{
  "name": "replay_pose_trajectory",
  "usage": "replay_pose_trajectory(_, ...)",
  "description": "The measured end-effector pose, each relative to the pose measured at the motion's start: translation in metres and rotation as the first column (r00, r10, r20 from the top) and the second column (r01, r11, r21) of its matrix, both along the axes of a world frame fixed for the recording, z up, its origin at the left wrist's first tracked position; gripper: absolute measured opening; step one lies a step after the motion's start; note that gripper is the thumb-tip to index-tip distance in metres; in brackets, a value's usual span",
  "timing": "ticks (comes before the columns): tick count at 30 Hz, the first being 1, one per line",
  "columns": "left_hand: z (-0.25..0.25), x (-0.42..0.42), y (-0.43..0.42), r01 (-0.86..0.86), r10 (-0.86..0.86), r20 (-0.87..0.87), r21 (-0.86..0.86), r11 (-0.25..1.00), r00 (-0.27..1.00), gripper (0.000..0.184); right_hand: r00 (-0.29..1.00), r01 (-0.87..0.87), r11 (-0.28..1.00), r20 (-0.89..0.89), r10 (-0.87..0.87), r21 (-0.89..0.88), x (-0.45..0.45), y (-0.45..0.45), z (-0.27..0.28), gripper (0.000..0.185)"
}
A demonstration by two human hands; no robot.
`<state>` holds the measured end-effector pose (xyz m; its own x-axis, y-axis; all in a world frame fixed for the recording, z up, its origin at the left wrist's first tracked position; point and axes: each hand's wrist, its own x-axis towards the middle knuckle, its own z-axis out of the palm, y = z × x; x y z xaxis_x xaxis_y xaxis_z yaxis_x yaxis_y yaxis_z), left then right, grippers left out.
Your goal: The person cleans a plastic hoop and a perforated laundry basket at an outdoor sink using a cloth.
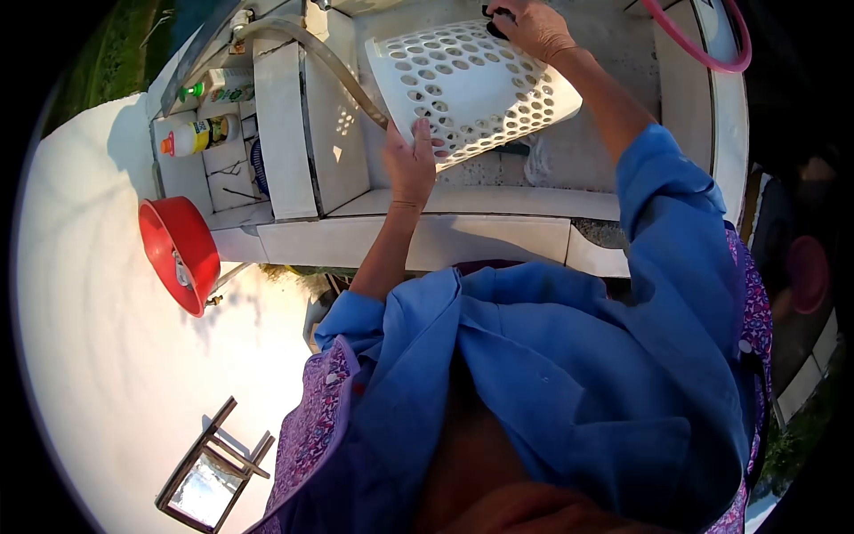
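Pinching the near corner of the white basket (480, 84), the thumb of my left hand (411, 169) presses on the holed plastic at the rim, and its fingers close in at the edge; how far they reach behind it I cannot see. My right hand (536, 34) is up at the basket's far side, the fingers curled tightly round something black (500, 23). Most of that black piece is covered by my own fingers, so I cannot tell whether it is a part of the basket or a separate tool.

Between my two hands the basket lies tipped on its side over the tiled sink (427, 245), its wall of round holes turned up towards me. I cannot tell whether its underside rests on the sink floor.

A pale hose (325, 52) curves down from the tap to just beside my left fingers; whether it touches them is unclear. Left of the sink, two bottles lie in a tiled nook, one with a yellow label (200, 135), one with a green cap (222, 86). Nearer me, outside the nook, is a red tub (203, 254). A pink ring (712, 66) shows well over to my right.
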<state>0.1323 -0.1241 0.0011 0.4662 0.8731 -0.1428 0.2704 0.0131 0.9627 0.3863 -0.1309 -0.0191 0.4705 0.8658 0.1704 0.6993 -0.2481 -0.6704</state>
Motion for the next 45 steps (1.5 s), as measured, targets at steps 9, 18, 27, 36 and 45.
replay_pose_trajectory(9, -0.004, 0.001, -0.008, -0.063, 0.063, -0.014, -0.006, 0.998, 0.998, 0.023, 0.995, -0.066, 0.984, 0.08, 0.053, 0.166, -0.062, 0.015, -0.004, 0.02)
replay_pose_trajectory(18, 0.001, -0.005, -0.009, -0.011, 0.013, 0.014, -0.132, 0.991, 1.0, 0.023, 0.976, -0.166, 0.947, 0.186, 0.117, 0.276, -0.122, 0.02, 0.015, 0.027)
replay_pose_trajectory(27, -0.01, -0.016, -0.017, 0.06, -0.052, -0.069, 0.121, 0.991, 0.996, 0.022, 0.985, -0.169, 0.91, -0.039, 0.167, -0.378, -0.071, 0.128, -0.033, 0.027)
replay_pose_trajectory(36, -0.004, -0.013, -0.024, 0.175, -0.171, -0.168, 0.006, 0.985, 0.971, 0.025, 0.975, -0.21, 0.929, -0.006, 0.222, 0.304, -0.121, -0.024, 0.038, 0.03)
replay_pose_trajectory(45, -0.001, -0.008, -0.017, 0.143, -0.144, -0.14, -0.015, 0.99, 0.98, 0.023, 0.986, -0.146, 0.988, -0.07, 0.15, 0.059, -0.122, 0.006, 0.037, 0.027)
